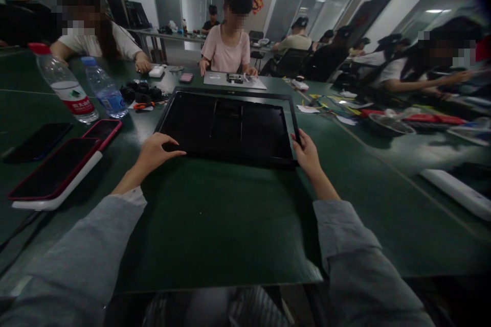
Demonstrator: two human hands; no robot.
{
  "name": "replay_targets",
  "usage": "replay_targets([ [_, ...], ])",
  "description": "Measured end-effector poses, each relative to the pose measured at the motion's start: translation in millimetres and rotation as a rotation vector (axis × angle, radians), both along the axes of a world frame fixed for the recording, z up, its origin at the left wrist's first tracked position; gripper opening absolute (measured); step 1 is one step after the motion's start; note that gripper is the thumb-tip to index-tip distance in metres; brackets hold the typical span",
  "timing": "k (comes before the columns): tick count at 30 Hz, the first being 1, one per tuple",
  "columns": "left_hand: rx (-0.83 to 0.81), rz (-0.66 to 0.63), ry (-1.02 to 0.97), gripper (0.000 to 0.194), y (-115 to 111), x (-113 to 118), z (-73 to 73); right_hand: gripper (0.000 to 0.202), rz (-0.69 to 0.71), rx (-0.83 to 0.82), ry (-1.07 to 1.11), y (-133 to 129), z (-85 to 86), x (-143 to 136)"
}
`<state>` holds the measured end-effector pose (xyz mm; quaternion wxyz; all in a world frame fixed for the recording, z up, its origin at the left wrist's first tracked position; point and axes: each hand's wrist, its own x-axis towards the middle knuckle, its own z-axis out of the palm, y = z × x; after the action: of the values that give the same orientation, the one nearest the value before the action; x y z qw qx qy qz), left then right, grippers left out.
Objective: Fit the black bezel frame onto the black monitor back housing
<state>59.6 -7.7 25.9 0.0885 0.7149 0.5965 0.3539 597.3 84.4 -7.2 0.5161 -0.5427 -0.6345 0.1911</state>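
A wide black frame [295, 117] surrounds a dark flat panel [187, 122] on the green table. The panel has a raised rectangular section near its middle, and a strip of table shows between panel and frame at the upper right. My left hand [156, 152] is at the near left corner, thumb and fingers curved around the black edge. At the right side, my right hand [307, 152] grips the frame's side bar between thumb and fingers.
Two bottles [72, 94] [105, 89] and several phones [57, 168] lie or stand left. Cables [337, 107] and a white power strip [456, 194] are right. Opposite, a person in pink [226, 46] sits behind a white board [215, 79]; others sit around.
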Motion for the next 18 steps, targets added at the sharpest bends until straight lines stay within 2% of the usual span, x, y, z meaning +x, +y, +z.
replay_targets([
  [6, 0.049, -0.028, 0.021, 0.035, 5.1, -0.3, -4.5, 0.067, -0.119, 0.080, -0.208, 1.2, -14.6, -5.1],
  [12, 0.071, -0.034, 0.044, 0.031, 11.2, -1.5, -16.3, 0.067, -0.161, 0.065, -0.235, 1.5, -20.3, -5.1],
  [18, 0.078, -0.043, 0.024, 0.031, 12.8, -2.9, -19.7, 0.068, -0.135, 0.043, -0.232, 2.6, -24.4, -5.1],
])
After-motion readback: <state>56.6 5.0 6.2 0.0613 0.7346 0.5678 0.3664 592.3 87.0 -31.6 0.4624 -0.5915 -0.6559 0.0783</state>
